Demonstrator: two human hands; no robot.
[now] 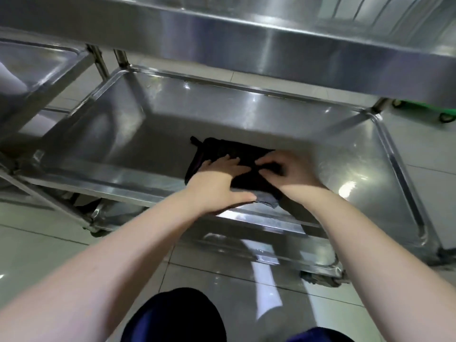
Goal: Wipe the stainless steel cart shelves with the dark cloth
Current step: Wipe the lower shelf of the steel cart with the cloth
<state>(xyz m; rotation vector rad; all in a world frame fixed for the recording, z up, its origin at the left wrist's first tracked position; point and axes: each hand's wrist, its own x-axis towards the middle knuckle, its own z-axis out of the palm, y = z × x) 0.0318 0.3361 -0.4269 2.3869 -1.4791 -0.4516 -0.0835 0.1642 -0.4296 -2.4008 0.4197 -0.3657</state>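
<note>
A dark cloth (222, 149) lies folded on the lower stainless steel shelf (138, 134) of the cart, near its front edge. My left hand (217, 181) presses flat on the cloth's left part, fingers spread, thumb along the near edge. My right hand (288, 174) rests on the cloth's right part and pinches a fold of it between its fingers. The cart's upper shelf (246, 38) runs across the top of the view, above both hands.
A second steel cart (44, 70) stands at the left, close to this one. A caster (318, 280) shows under the front right corner. A green wheeled object (439, 112) sits at the far right on the tiled floor. My knees are at the bottom.
</note>
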